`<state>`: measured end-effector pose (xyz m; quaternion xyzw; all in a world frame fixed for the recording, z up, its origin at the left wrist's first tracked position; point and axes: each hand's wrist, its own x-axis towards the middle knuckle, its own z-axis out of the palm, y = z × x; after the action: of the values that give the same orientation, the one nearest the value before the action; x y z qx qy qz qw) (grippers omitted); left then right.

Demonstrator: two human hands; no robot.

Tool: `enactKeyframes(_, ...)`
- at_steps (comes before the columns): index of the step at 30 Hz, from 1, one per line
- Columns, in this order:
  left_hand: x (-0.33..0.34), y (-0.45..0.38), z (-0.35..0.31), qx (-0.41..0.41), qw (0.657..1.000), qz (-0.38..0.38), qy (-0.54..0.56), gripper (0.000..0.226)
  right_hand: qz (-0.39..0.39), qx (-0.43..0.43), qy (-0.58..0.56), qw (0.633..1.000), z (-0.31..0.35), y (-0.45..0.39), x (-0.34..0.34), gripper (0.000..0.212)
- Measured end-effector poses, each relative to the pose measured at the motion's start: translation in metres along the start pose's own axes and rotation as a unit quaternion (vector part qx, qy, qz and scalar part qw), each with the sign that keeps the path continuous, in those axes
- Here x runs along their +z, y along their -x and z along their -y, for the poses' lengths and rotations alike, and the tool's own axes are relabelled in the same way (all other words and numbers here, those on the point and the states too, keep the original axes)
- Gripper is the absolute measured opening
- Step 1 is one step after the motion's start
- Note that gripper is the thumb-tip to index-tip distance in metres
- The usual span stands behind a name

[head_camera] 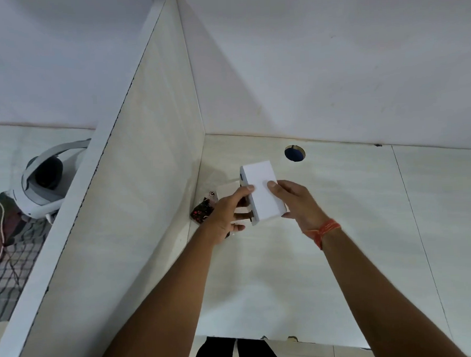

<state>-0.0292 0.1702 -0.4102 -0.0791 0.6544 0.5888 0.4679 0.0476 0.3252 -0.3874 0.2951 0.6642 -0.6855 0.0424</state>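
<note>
From the head camera: both hands are up on the white box point(262, 193), which is held clear of the desk point(341, 241) near its back corner. The left hand point(225, 217) pinches the box's left edge, thumb on top and fingers curled underneath. The right hand point(295, 202) clamps the right side, its thumb lying across the top face. It's a firm two-handed hold with the box tilted between the palms.

Under the left fingers there's another white piece point(241, 212). Whether it's the box's lower half or something separate, I can't tell.

Just left of the grip, tucked against the partition point(147, 183), lies a dark patterned pouch point(202, 211). Beyond the grip is a round cable hole point(294, 153), and far to the left, past the partition, a white headset point(38, 186). An orange thread band point(324, 229) circles the right wrist.

By my reading, the pick-up is done. The opening looks barely started, with the top not yet plainly off, and whatever is inside remains to be taken out.
</note>
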Motion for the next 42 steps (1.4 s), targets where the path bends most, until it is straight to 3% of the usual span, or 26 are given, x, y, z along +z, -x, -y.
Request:
enactKeyframes(4, 0.003, 0.001, 0.005, -0.004, 1.0, -0.004, 0.018, 0.046, -0.022, -0.024, -0.053, 0.998, -0.012, 0.003, 0.01, 0.02)
enactKeyframes(9, 0.01, -0.001, 0.005, 0.001, 0.999, -0.018, 0.037, 0.05, -0.026, -0.033, -0.067, 0.997, -0.01, 0.002, 0.009, 0.019)
enactKeyframes(17, 0.009, -0.004, -0.006, 0.016, 0.999, 0.039, 0.012, 0.055, -0.042, -0.02, -0.104, 0.993, -0.008, -0.004, 0.0, 0.023)
enactKeyframes(20, 0.007, -0.007, -0.004, 0.052, 0.996, 0.073, -0.006, 0.067, -0.025, 0.042, -0.111, 0.993, -0.006, -0.004, -0.004, 0.031)
enactKeyframes(23, 0.007, -0.004, -0.006, 0.089, 0.984, 0.124, -0.091, 0.067, -0.003, 0.151, -0.135, 0.979, -0.009, -0.007, -0.013, 0.036)
enactKeyframes(26, 0.003, -0.007, -0.006, 0.09, 0.978, 0.091, -0.164, 0.072, 0.023, 0.232, -0.198, 0.952, -0.009, -0.011, -0.022, 0.043)
enactKeyframes(29, 0.002, -0.006, -0.008, 0.018, 0.997, 0.025, -0.064, 0.062, 0.035, 0.172, -0.182, 0.967, -0.01, -0.012, -0.021, 0.059)
enactKeyframes(33, 0.005, -0.004, -0.007, -0.03, 0.999, -0.011, -0.002, 0.074, 0.015, 0.036, -0.074, 0.996, -0.018, -0.002, -0.002, 0.041)
enactKeyframes(37, 0.005, -0.001, -0.012, -0.033, 0.999, 0.01, -0.001, 0.074, -0.004, -0.007, -0.102, 0.995, -0.017, 0.0, 0.006, 0.029)
enactKeyframes(42, 0.004, -0.006, -0.015, -0.035, 0.999, 0.016, 0.001, 0.069, 0.003, -0.012, -0.081, 0.997, -0.017, -0.007, 0.002, 0.029)
